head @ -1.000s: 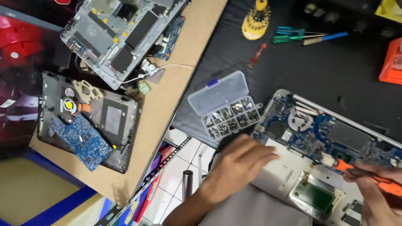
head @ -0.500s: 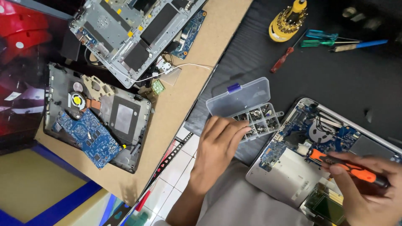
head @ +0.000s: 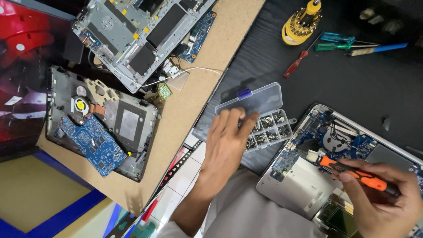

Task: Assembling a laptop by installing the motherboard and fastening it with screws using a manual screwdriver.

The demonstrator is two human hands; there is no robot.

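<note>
- The left hand [head: 227, 145] is in the middle of the picture. Its fingers are bent down into a clear plastic screw box [head: 260, 115], touching the small metal bits inside. I cannot tell if it has picked one up.
- The box has a flat lid that stands open, with a purple clip. It has many little square rooms. It sits near the front edge of the black mat [head: 352, 79], which looks ribbed.
- The right hand [head: 383, 198], at the lower right, is clenched around an orange and black screwdriver [head: 352, 172]. The tip rests on the open grey laptop [head: 308, 185], by its blue board.
- The laptop hangs a bit over the edge of the counter, just beside the box.
- A brown board [head: 198, 101] lies to the left of the mat. Two more open laptops lie on it, in the upper left.
- A round yellow bit holder [head: 302, 24] and some thin screwdrivers [head: 348, 44] lie at the top right, well apart from the hands. The mat between them is bare.
</note>
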